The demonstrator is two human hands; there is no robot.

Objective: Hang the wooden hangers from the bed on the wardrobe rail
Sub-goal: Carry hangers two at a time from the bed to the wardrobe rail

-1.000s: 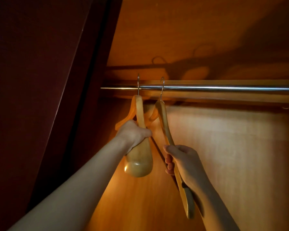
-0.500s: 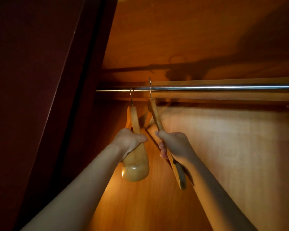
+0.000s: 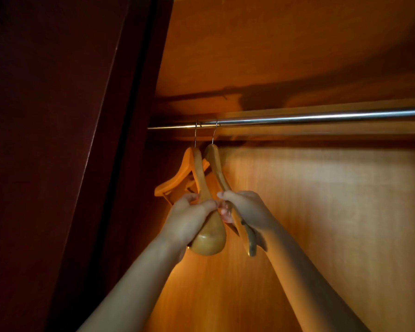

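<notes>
Two wooden hangers hang by their metal hooks from the chrome wardrobe rail (image 3: 321, 116), near its left end. The left hanger (image 3: 210, 238) has a broad rounded shoulder end pointing toward me; my left hand (image 3: 187, 218) is closed around its near arm. The right hanger (image 3: 216, 164) hangs just beside it, and my right hand (image 3: 246, 207) grips its near arm lower down. Both hands almost touch each other. The hangers' far arms point into the dark left corner.
The dark wardrobe side panel and door frame (image 3: 120, 164) rise close on the left. A wooden shelf underside (image 3: 273, 44) sits above the rail. The lit back panel (image 3: 333, 212) stretches right, and the rail runs bare to the right edge.
Both hangers have slid left along the rail and come closer together. My right hand has moved up and left, ending beside my left hand.
</notes>
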